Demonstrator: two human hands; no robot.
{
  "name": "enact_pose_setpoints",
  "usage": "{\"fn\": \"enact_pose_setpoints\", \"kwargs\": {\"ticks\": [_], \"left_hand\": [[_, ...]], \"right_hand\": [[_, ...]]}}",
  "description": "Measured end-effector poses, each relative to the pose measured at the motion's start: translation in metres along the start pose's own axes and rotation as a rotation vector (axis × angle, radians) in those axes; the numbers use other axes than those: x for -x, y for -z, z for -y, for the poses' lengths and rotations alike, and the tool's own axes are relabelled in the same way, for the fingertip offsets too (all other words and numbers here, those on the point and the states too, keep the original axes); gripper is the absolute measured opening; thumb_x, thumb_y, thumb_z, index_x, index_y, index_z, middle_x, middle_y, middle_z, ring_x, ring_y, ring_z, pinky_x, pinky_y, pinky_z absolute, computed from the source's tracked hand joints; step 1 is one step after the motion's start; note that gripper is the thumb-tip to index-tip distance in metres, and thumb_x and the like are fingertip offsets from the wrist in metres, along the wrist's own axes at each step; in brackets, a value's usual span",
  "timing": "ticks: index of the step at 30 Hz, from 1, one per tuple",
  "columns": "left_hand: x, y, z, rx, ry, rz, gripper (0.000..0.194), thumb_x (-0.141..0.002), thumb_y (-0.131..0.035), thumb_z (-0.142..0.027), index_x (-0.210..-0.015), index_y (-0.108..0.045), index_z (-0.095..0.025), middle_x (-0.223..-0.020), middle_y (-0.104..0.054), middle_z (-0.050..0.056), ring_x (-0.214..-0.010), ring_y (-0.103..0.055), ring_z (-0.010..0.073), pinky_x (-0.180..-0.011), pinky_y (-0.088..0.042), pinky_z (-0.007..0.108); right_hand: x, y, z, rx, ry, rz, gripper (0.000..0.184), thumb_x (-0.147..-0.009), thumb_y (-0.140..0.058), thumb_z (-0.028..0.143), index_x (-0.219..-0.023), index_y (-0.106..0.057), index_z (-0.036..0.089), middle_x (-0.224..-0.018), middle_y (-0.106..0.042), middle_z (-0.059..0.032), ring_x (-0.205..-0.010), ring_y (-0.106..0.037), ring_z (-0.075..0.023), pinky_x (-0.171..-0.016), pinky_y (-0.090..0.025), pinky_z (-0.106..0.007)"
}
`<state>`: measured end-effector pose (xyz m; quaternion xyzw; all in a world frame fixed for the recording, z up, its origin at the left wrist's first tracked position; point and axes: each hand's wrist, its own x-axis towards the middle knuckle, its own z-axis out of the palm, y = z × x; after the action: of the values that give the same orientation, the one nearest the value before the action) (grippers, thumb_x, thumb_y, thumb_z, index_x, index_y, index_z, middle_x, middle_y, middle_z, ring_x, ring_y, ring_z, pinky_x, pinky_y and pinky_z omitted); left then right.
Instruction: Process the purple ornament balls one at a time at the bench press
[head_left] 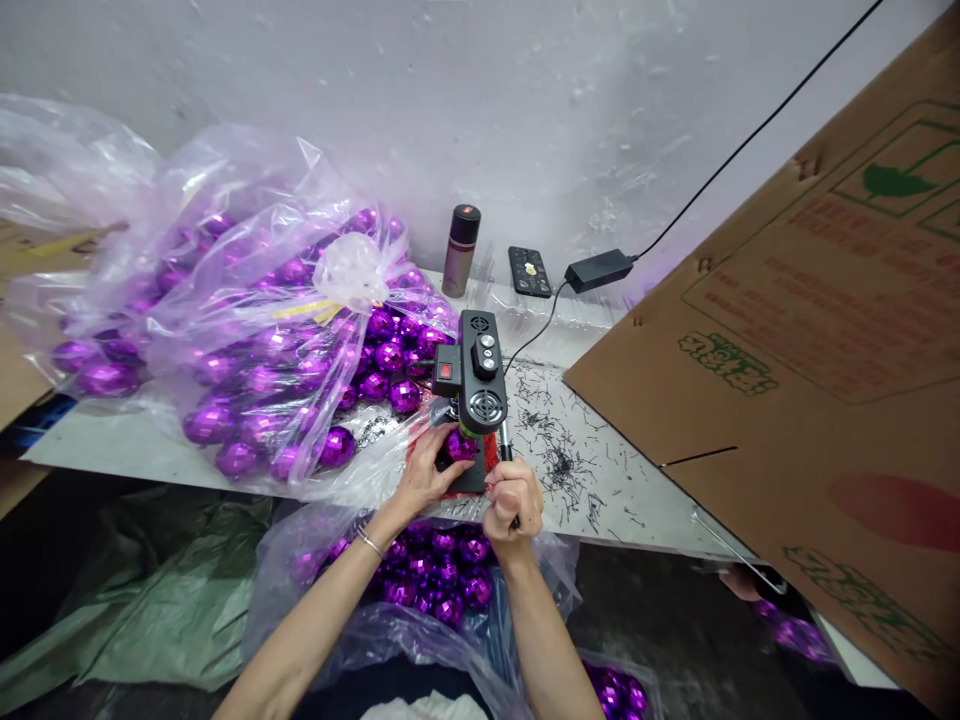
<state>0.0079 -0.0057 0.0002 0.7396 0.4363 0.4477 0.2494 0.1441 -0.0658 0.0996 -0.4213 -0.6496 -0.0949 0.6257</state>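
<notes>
In the head view a black bench press machine (481, 375) with a red switch stands on the white table. Its lever (505, 442) comes down on the right side. My right hand (515, 500) is closed round the lever's grip. Under the machine's head sits a shiny purple faceted ball (460, 445). My left hand (429, 470) holds this ball between thumb and fingers. The top of the ball is hidden by the machine's head. Below the table edge, between my arms, an open plastic bag holds more purple balls (442, 570).
A large clear bag of purple balls (255, 370) fills the table's left. A bottle (460, 250), a phone (529, 272) and a power adapter (598, 270) lie near the wall. Small dark wire pieces (561, 465) litter the table (637, 500). A large cardboard box (795, 340) stands right.
</notes>
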Motion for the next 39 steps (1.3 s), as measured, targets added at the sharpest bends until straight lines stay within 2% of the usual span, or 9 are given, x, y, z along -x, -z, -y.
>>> {"fn": "enact_pose_setpoints", "kwargs": {"ticks": [8, 14, 20, 25, 31, 34, 39], "left_hand": [[0.001, -0.001, 0.000, 0.013, 0.001, -0.009, 0.055, -0.091, -0.077, -0.044, -0.138, -0.062, -0.021, -0.132, -0.074, 0.014, -0.125, -0.070, 0.0319, -0.107, -0.057, 0.051], [-0.001, -0.001, -0.003, 0.021, 0.014, -0.006, 0.054, -0.090, -0.078, -0.043, -0.137, -0.063, -0.021, -0.130, -0.074, 0.014, -0.122, -0.071, 0.0319, -0.106, -0.058, 0.051], [-0.001, -0.001, -0.003, 0.019, 0.000, -0.006, 0.054, -0.089, -0.079, -0.042, -0.136, -0.063, -0.021, -0.129, -0.074, 0.014, -0.122, -0.071, 0.0321, -0.105, -0.058, 0.051], [-0.003, 0.000, -0.002, 0.023, -0.015, 0.000, 0.052, -0.090, -0.078, -0.042, -0.136, -0.063, -0.021, -0.130, -0.074, 0.014, -0.122, -0.071, 0.0318, -0.105, -0.058, 0.050], [-0.003, -0.001, -0.002, 0.030, -0.025, -0.012, 0.053, -0.090, -0.078, -0.042, -0.136, -0.063, -0.020, -0.129, -0.074, 0.015, -0.122, -0.071, 0.0320, -0.105, -0.058, 0.051], [-0.005, -0.002, 0.000, 0.028, -0.020, -0.012, 0.054, -0.090, -0.078, -0.043, -0.136, -0.062, -0.020, -0.129, -0.074, 0.015, -0.123, -0.071, 0.0322, -0.105, -0.058, 0.051], [-0.001, -0.001, 0.000, 0.032, -0.043, -0.001, 0.056, -0.092, -0.077, -0.045, -0.138, -0.059, -0.020, -0.131, -0.073, 0.016, -0.125, -0.070, 0.0329, -0.106, -0.058, 0.052]], "right_hand": [[0.002, -0.002, -0.001, -0.013, 0.002, -0.018, 0.035, -0.108, -0.033, 0.023, -0.075, -0.044, 0.025, -0.069, -0.053, 0.0038, -0.056, -0.055, -0.0118, -0.061, -0.049, -0.030], [0.015, -0.003, -0.007, -0.040, -0.028, -0.039, 0.035, -0.108, -0.034, 0.024, -0.075, -0.047, 0.025, -0.070, -0.055, 0.0024, -0.058, -0.056, -0.0131, -0.058, -0.052, -0.032], [0.028, -0.005, -0.014, -0.075, -0.044, -0.040, 0.035, -0.109, -0.034, 0.029, -0.077, -0.048, 0.024, -0.073, -0.057, 0.0026, -0.060, -0.061, -0.0129, -0.062, -0.057, -0.032], [0.030, -0.007, -0.013, -0.062, -0.091, -0.055, 0.038, -0.110, -0.033, 0.032, -0.076, -0.047, 0.025, -0.071, -0.058, 0.0022, -0.061, -0.064, -0.0147, -0.072, -0.060, -0.040], [0.036, -0.013, -0.016, -0.116, -0.048, -0.044, 0.038, -0.110, -0.035, 0.030, -0.075, -0.048, 0.023, -0.076, -0.057, 0.0024, -0.064, -0.066, -0.0127, -0.066, -0.058, -0.032], [0.024, -0.010, -0.009, -0.125, -0.079, -0.054, 0.038, -0.110, -0.036, 0.028, -0.074, -0.048, 0.023, -0.074, -0.056, 0.0020, -0.063, -0.062, -0.0118, -0.062, -0.055, -0.029], [-0.030, 0.002, 0.018, -0.120, -0.234, -0.060, 0.035, -0.105, -0.045, 0.015, -0.071, -0.051, 0.021, -0.069, -0.055, 0.0020, -0.063, -0.058, -0.0112, -0.058, -0.046, -0.026]]}}
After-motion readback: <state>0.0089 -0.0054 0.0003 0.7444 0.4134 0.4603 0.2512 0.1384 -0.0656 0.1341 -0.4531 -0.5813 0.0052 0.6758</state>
